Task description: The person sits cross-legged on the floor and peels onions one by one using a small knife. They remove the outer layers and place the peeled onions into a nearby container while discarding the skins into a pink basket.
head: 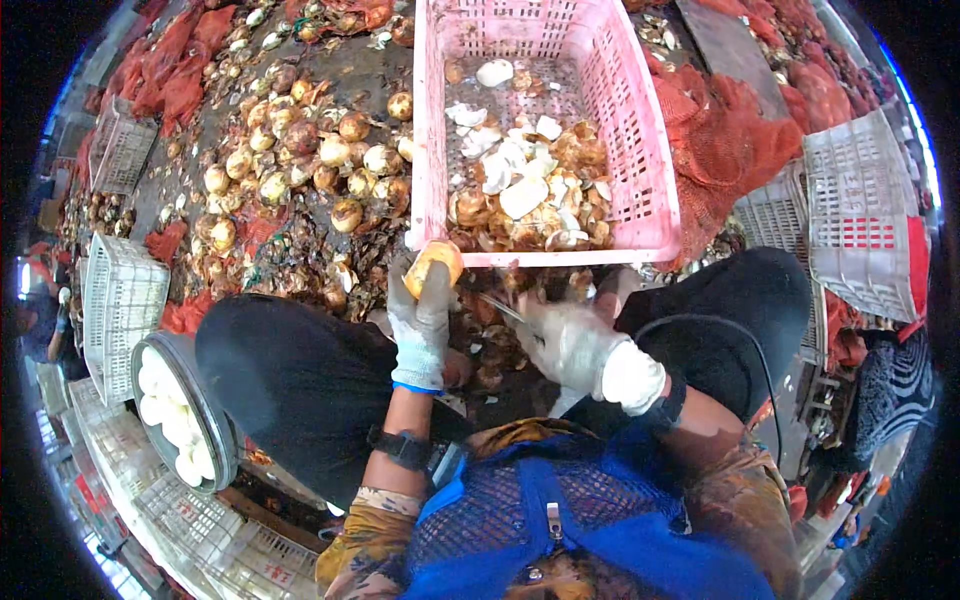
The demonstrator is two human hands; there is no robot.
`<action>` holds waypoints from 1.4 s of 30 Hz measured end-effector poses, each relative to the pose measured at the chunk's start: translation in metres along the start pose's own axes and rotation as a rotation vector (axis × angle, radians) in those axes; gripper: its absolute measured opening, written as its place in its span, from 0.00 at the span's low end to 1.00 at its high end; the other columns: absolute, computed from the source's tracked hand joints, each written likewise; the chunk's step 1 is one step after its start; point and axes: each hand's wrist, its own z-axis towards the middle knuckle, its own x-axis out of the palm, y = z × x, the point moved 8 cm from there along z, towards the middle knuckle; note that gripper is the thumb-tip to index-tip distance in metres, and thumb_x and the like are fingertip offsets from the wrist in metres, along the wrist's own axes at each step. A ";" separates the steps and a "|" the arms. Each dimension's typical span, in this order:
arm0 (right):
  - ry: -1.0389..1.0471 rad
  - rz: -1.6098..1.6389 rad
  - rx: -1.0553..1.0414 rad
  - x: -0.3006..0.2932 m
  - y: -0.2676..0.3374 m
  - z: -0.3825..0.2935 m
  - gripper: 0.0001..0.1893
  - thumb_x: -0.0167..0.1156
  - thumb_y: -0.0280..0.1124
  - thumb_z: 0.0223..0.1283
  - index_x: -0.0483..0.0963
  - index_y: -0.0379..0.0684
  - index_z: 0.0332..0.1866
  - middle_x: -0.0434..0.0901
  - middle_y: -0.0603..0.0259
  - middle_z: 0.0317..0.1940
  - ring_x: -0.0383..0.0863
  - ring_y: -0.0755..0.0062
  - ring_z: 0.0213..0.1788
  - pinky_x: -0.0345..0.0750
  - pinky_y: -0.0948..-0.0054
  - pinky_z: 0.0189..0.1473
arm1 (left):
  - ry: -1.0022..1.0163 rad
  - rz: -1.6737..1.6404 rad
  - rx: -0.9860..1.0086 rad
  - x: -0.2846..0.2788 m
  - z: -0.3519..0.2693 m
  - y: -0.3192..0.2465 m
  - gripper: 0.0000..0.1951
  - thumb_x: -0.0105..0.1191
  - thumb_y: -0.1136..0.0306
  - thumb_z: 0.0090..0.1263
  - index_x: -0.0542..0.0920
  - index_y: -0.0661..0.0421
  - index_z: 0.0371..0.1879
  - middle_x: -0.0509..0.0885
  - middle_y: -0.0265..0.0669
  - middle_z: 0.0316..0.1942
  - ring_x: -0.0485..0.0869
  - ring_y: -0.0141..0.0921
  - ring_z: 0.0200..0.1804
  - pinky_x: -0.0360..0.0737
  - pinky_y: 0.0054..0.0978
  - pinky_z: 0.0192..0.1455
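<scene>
My left hand [418, 330], in a whitish knit glove, grips a yellow-brown onion [435, 268] just at the near left corner of a pink plastic crate [570, 259]. To its right, my gloved right hand [562, 345] is blurred by motion. A thin knife blade [501, 307] sticks out from that hand towards the onion, apart from it; the handle is hidden in the fist. Inside the crate lie white onion pieces [525, 196] and brown onion skins [476, 210]. More skins [491, 360] litter the floor between my knees.
Unpeeled onions [300, 142] are heaped left of the crate. A round bucket [229, 435] of white peeled onions [176, 420] stands beside my left knee. White plastic crates [124, 315] line the left, with others [859, 202] at right. Red mesh sacks [720, 142] lie right of the pink crate.
</scene>
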 end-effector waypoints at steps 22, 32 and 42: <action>0.006 -0.072 0.057 -0.019 0.037 0.021 0.40 0.53 0.26 0.56 0.49 0.41 0.77 0.78 0.43 0.41 0.83 0.46 0.38 0.80 0.54 0.38 | -0.057 0.171 0.132 -0.007 -0.022 0.016 0.23 0.56 0.57 0.73 0.70 0.65 0.54 0.77 0.45 0.47 0.78 0.31 0.45 0.77 0.29 0.48; -0.157 -0.039 0.153 -0.009 0.016 0.030 0.21 0.55 0.24 0.54 0.72 0.38 0.56 0.80 0.46 0.31 0.83 0.45 0.36 0.79 0.52 0.40 | -0.149 0.188 -0.077 0.006 -0.021 -0.009 0.23 0.65 0.61 0.66 0.71 0.63 0.50 0.79 0.38 0.41 0.78 0.27 0.42 0.78 0.26 0.45; -0.234 0.355 0.098 0.023 -0.015 0.039 0.10 0.55 0.28 0.59 0.71 0.37 0.44 0.77 0.59 0.25 0.79 0.65 0.26 0.77 0.65 0.30 | -0.142 0.225 -0.012 -0.005 -0.014 0.008 0.25 0.60 0.53 0.69 0.74 0.62 0.53 0.79 0.45 0.46 0.79 0.34 0.46 0.79 0.33 0.48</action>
